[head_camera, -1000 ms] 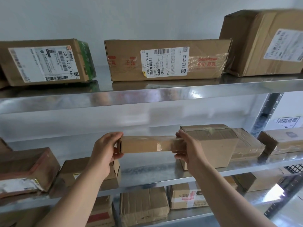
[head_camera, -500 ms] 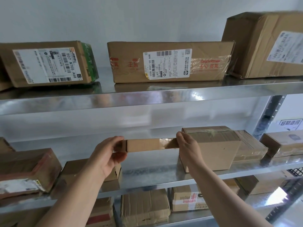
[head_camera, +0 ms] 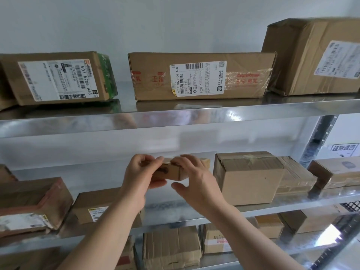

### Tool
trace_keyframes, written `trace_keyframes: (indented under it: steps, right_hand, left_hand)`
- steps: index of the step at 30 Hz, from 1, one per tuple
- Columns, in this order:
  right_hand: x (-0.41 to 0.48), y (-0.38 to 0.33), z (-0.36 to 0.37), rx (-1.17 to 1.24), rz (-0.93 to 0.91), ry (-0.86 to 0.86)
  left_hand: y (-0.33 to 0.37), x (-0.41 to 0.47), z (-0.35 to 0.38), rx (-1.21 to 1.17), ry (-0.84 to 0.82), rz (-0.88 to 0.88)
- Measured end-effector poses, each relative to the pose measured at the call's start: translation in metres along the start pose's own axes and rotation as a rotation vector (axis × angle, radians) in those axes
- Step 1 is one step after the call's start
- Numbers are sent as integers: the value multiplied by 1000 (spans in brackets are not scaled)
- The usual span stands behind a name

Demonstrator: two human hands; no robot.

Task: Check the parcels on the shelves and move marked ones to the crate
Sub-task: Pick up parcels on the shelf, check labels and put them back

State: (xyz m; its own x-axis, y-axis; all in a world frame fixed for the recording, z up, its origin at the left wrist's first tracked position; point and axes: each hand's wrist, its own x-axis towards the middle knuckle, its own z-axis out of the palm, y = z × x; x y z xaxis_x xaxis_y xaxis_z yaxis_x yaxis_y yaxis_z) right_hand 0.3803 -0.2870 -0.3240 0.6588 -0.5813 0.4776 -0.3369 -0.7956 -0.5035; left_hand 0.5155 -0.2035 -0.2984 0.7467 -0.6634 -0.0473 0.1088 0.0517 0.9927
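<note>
A small long cardboard parcel (head_camera: pixel 171 172) is held in the air in front of the middle shelf (head_camera: pixel 175 209), its short end turned toward me. My left hand (head_camera: pixel 142 176) grips its left side with fingers curled over the top. My right hand (head_camera: pixel 194 178) grips its right side, thumb below and fingers on top. A dark mark shows on the face toward me. Most of the parcel is hidden behind my hands. No crate is in view.
The top shelf (head_camera: pixel 175 114) carries three labelled boxes: left (head_camera: pixel 56 78), middle (head_camera: pixel 200 76), large right (head_camera: pixel 311 57). On the middle shelf stand a plain box (head_camera: pixel 247 180) right of my hands and a low box (head_camera: pixel 93 207) below left. More parcels lie lower.
Both hands have turned the parcel from lying sideways to pointing end-on at me. The hands have come much closer together around it. The view has shifted slightly.
</note>
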Motion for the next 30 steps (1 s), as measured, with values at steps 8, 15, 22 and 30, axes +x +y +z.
trace_keyframes:
  steps: [8,15,22,30]
  right_hand:
    - [6,9,-24,728,392,151]
    - [1,23,-29,1176,556,119]
    - [-3,41,-23,1454,667,77]
    - [-11,63,0,1691,882,59]
  left_hand:
    - [-2,5,-19,-50,-25,-23]
    - [-29,17,-29,141,-11,-128]
    - [-38,21,-35,137,-93,-206]
    - [-39,24,-35,46,-69,-153]
